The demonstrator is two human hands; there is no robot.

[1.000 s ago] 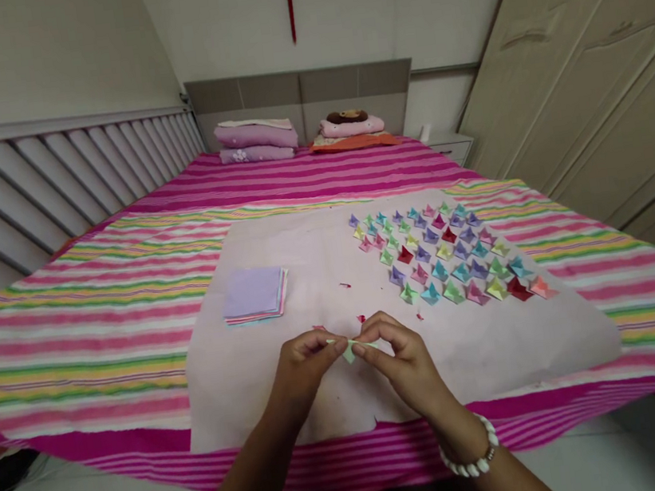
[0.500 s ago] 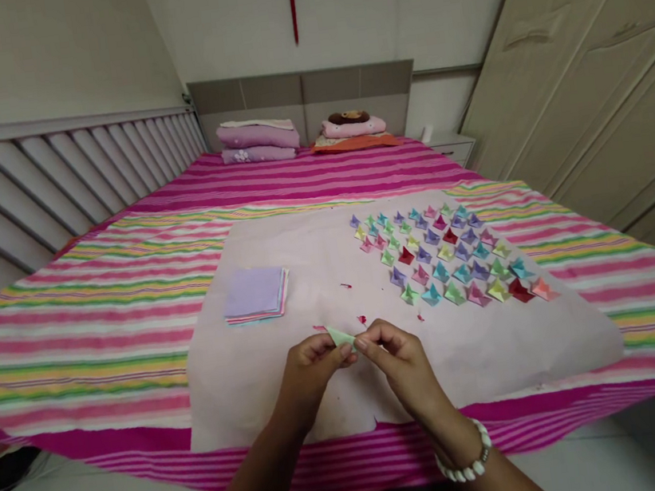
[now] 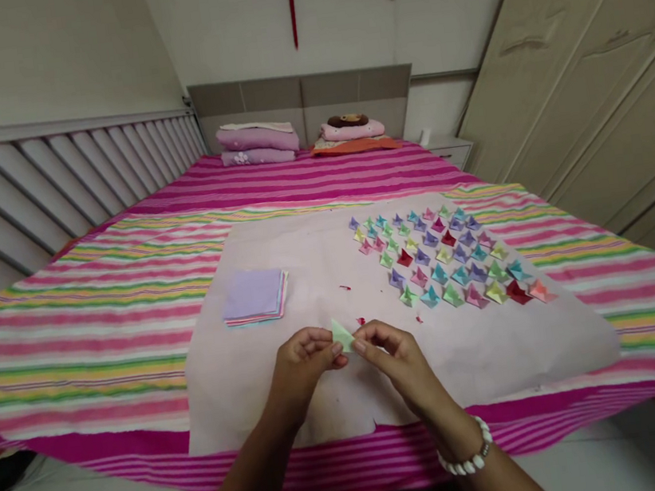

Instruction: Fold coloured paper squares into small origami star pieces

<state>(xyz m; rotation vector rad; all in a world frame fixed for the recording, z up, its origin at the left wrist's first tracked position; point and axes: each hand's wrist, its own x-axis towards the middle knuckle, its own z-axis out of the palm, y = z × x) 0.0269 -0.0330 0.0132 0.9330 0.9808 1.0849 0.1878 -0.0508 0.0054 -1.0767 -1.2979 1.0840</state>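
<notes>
A small pale green piece of folded paper (image 3: 341, 334) is held up between my two hands, above the front middle of a large white sheet (image 3: 316, 247). My left hand (image 3: 309, 354) pinches its left side between thumb and fingers. At its lower right edge, my right hand (image 3: 390, 350) grips it the same way. Part of the paper is covered by my fingertips. To the left lies a stack of square coloured paper (image 3: 253, 293), lilac on top. Several small folded paper boats (image 3: 453, 293) in many colours stand in rows on the right.
Small red scraps (image 3: 345, 287) lie on the sheet beyond my hands. A striped bedspread (image 3: 90, 325) surrounds the sheet. A slatted rail (image 3: 95, 175) runs along the left, a wardrobe (image 3: 600, 73) on the right. Folded bedding (image 3: 258, 139) is stacked by the headboard (image 3: 355, 85).
The green paper has turned so its point stands more upright. My left hand has shifted slightly left, its fingers straighter along the paper's edge. My right hand keeps its pinch.
</notes>
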